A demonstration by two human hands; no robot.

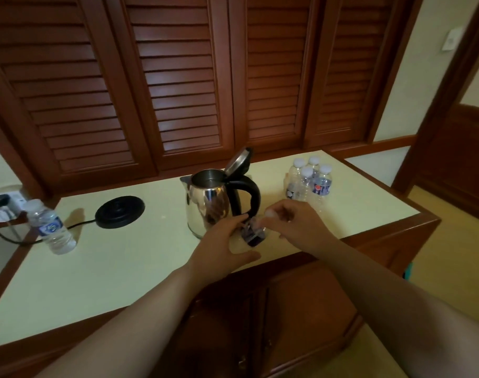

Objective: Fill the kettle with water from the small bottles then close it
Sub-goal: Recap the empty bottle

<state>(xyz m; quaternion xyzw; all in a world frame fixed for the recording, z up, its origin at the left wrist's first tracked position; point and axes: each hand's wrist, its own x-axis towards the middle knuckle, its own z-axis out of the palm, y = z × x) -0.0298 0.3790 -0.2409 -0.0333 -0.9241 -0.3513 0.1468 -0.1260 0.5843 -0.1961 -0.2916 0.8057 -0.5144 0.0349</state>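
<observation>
I am holding a small water bottle (253, 236) between both hands at the near edge of the surface (140, 257), just in front of the kettle (209, 203). My left hand (224, 242) is gripping the bottle's body low down; my right hand (290, 222) is pinching at its cap (269, 213), which judging by the pose I am unscrewing. The bottle is leaning, its long axis running from near-left up to far-right, neck toward the right hand.

The kettle is standing upright and just beyond the left hand, nearly touching its fingertips, with the lid (238, 160) hinged open and the mouth facing up. The pour therefore calls for a short lift forward and left; the black handle (249, 196) is lying between bottle and mouth and needs clearing.

Four capped bottles (309, 182) are clustered to the far right, well apart. One more bottle (51, 227) is standing at the left, near the power base (120, 211) and its cord (77, 225).
</observation>
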